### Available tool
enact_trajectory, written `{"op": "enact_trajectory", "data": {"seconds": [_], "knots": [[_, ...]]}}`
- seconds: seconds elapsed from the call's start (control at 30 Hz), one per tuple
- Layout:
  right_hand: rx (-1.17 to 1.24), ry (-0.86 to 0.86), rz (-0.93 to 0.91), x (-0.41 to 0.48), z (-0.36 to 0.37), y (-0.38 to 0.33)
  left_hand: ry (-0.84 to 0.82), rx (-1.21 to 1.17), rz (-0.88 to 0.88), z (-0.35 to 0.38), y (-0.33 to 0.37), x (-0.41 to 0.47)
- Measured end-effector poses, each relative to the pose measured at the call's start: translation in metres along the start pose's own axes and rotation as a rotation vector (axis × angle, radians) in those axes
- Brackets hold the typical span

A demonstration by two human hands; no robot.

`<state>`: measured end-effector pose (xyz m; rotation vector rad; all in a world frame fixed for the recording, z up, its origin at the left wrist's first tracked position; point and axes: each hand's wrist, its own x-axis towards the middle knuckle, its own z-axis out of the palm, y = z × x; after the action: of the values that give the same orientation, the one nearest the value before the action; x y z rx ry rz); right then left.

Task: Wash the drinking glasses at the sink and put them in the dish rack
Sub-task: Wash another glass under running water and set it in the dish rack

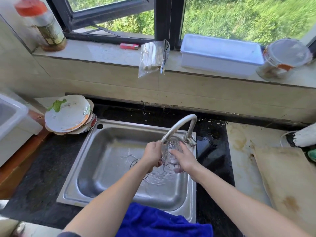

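A clear drinking glass (171, 152) is held over the steel sink (109, 134), directly under the spout of the curved tap (181, 123). My left hand (151, 155) grips its left side near the rim. My right hand (185, 156) wraps around its right side, fingers spread across the wall. The glass leans with its mouth up toward the spout and its base toward me. Water ripples on the sink floor below the glass. No dish rack can be made out.
Stacked dirty plates (68, 115) sit at the sink's back left corner. A blue cloth (160, 221) drapes over the front rim. A white bin (10, 117) stands at the left. On the windowsill are a white box (220, 54), a jar (282, 60), a bag (152, 57) and a bottle (46, 26).
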<state>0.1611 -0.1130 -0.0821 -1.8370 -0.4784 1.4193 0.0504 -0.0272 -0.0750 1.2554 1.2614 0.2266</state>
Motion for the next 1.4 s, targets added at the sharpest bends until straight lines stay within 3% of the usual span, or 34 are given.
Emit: {"op": "enact_trajectory", "data": {"seconds": [0.1, 0.2, 0.27, 0.43, 0.57, 0.63, 0.8, 1.0, 1.1, 1.2, 1.27, 1.4], "knots": [[-0.055, 0.017, -0.025, 0.015, 0.004, -0.013, 0.006, 0.057, 0.097, -0.002, 0.000, -0.002], [0.180, -0.108, 0.118, 0.023, 0.005, -0.024, 0.052, 0.006, 0.098, -0.009, -0.002, -0.001], [0.211, -0.149, 0.166, 0.016, 0.007, -0.019, 0.114, -0.033, 0.096, -0.014, -0.004, 0.002], [0.256, 0.024, 0.143, 0.017, 0.014, -0.016, 0.233, 0.018, 0.137, -0.007, -0.010, 0.008], [-0.150, 0.055, -0.141, 0.018, 0.021, -0.003, 0.306, 0.096, 0.115, -0.014, -0.010, 0.015], [-0.293, 0.000, -0.216, 0.012, 0.024, 0.002, 0.280, 0.096, 0.105, -0.017, -0.009, 0.013], [-0.250, 0.106, -0.142, 0.034, 0.014, -0.032, 0.089, 0.029, 0.158, -0.005, -0.009, -0.005], [-0.185, -0.090, -0.130, 0.007, 0.024, -0.011, 0.145, -0.025, 0.224, -0.022, -0.010, -0.004], [-0.069, -0.067, -0.036, 0.021, 0.013, -0.040, 0.036, -0.143, 0.174, -0.011, -0.014, -0.007], [-0.126, -0.023, -0.060, 0.007, 0.017, -0.045, 0.092, -0.216, 0.113, -0.013, -0.017, 0.001], [-0.202, -0.094, -0.068, -0.006, 0.022, -0.031, 0.120, -0.271, 0.071, -0.022, -0.020, 0.006], [-0.092, -0.053, -0.005, 0.010, 0.015, -0.043, 0.012, -0.266, 0.061, -0.016, -0.020, 0.002]]}}
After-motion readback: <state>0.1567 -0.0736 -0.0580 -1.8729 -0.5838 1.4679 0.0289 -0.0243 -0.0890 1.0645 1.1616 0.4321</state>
